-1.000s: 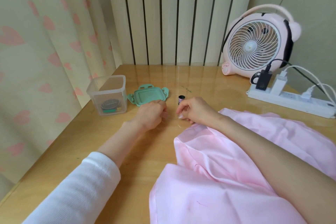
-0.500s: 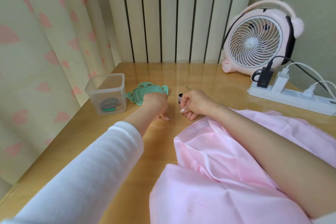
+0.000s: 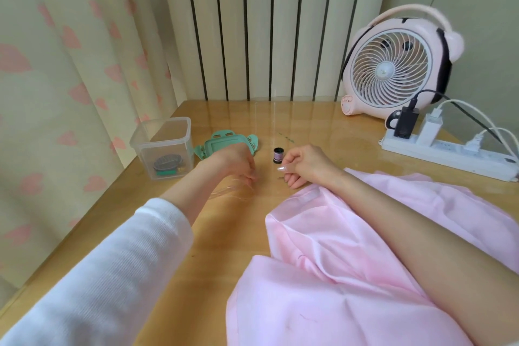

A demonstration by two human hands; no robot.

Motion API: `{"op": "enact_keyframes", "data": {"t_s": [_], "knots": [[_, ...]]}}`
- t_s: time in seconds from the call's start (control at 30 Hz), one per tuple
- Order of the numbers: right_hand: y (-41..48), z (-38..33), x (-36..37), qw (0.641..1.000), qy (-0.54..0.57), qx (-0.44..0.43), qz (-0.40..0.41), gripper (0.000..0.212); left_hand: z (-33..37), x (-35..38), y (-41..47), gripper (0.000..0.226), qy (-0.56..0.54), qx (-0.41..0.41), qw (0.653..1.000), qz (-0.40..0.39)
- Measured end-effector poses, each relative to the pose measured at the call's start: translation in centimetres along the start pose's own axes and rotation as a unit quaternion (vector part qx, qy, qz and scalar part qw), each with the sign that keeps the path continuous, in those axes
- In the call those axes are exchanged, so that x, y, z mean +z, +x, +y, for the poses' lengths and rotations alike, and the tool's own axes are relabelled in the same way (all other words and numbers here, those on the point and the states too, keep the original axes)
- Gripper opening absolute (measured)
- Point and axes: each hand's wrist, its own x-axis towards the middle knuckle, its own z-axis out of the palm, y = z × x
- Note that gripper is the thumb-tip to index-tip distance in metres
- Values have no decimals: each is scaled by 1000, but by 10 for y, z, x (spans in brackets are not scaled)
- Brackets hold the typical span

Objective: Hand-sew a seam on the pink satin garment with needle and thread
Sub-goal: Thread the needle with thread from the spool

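Pink satin garment (image 3: 323,275) lies rumpled at right; small thread spool (image 3: 278,155) stands upright beyond it.

Satin garment (image 3: 351,275): pale pink, plain. Loose thread (image 3: 227,191): faint pinkish white. Thread spool (image 3: 278,155): black ends, lilac-pink winding. Sleeve (image 3: 112,275): white, fine ribbed. Table (image 3: 224,247): glossy honey-yellow wood. Curtain (image 3: 56,64): cream, scattered pink hearts. Radiator (image 3: 252,22): cream columns, dark gaps between. Desk fan (image 3: 393,64): pink body, white grille, black side band. Power strip (image 3: 449,153): white, with one black plug adapter (image 3: 405,123) and one white adapter (image 3: 431,129). Container (image 3: 163,143): clear plastic. Lid (image 3: 224,143): mint green.
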Motion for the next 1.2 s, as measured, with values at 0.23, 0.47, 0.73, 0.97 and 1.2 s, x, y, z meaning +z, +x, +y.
{"op": "enact_keyframes", "data": {"t_s": [0.23,0.47,0.73,0.97,1.2], "knots": [[-4,-7,6,998,-50,-44,-21,9,-7,10,5,21,36,9,999,28],[-3,-12,6,994,-86,-56,-26,11,3,10,-5,49,75,-47,996,-7],[2,-3,9,997,-64,-46,-13,5,27,21,-8,57,190,-77,978,-26],[1,-2,9,997,-61,-55,-12,13,6,13,-13,43,12,-63,998,-25],[-1,-4,8,997,-54,-53,-18,14,-2,19,-8,7,-73,-48,995,48]]}}
